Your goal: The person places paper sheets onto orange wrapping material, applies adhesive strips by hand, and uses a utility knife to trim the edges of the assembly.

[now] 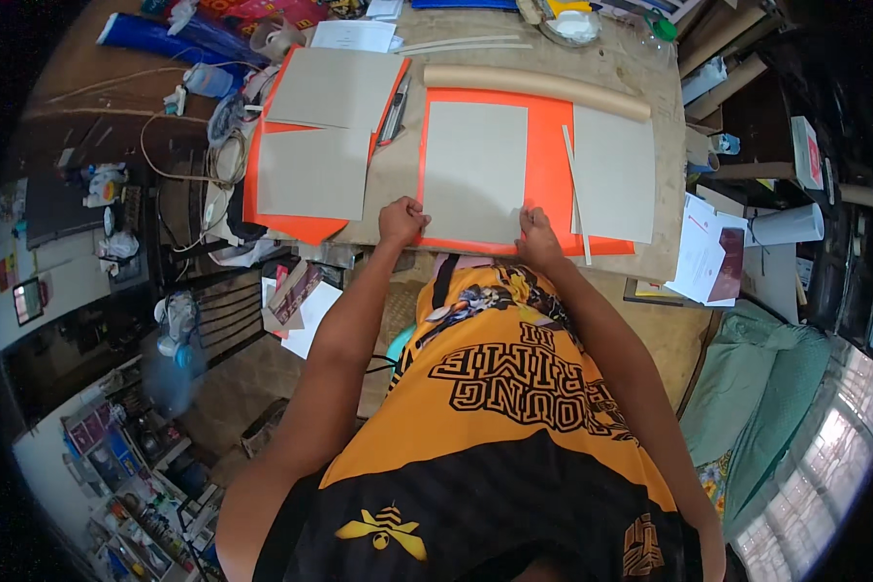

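Note:
A grey cardboard sheet (475, 165) lies on a larger sheet of orange paper (550, 160) near the table's front edge. At the sheet's lower left, my left hand (404, 221) is closed, fingertips pinched at its side edge. My right hand (538, 236) closes its fingers at the lower right corner in the same way. Just right of it, a thin grey strip (576, 189) lies across the orange paper, beside another grey cardboard sheet (615, 175). A roll of brown paper (536, 89) rests along the orange paper's far edge.
To the left, two more grey boards (312, 175) lie on orange paper, with a utility knife (394, 114) beside them. Long thin strips (466, 45) lie farther back. A blue roll (170, 41) and cables (199, 175) are at left; white papers (703, 254) hang by the right edge.

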Motion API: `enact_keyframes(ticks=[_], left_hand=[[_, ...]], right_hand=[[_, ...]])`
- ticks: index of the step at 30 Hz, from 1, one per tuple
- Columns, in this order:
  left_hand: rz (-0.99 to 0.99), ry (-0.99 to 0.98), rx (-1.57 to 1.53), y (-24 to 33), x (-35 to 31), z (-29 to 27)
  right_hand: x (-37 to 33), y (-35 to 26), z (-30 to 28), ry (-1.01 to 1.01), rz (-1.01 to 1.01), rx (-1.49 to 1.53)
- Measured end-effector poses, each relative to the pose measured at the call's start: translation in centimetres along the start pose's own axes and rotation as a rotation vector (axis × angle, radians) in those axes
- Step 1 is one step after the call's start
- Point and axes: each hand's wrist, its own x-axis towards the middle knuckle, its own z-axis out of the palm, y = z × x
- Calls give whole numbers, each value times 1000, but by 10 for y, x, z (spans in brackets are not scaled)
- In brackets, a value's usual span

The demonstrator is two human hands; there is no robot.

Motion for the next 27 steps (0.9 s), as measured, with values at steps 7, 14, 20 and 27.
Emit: enact_keyframes(ticks=[7,14,20,27], left_hand=[[55,-1,60,15,-3,-7],[-65,-14,-206,4,11,-19],[-68,218,-106,14,33,-35],[167,226,-330,42,45,-12]], right_hand=[[-5,3,2,67,-22,81],[-21,14,-41,365,110,47],[-23,42,-72,383,502,-103],[3,33,-73,170,564,130]])
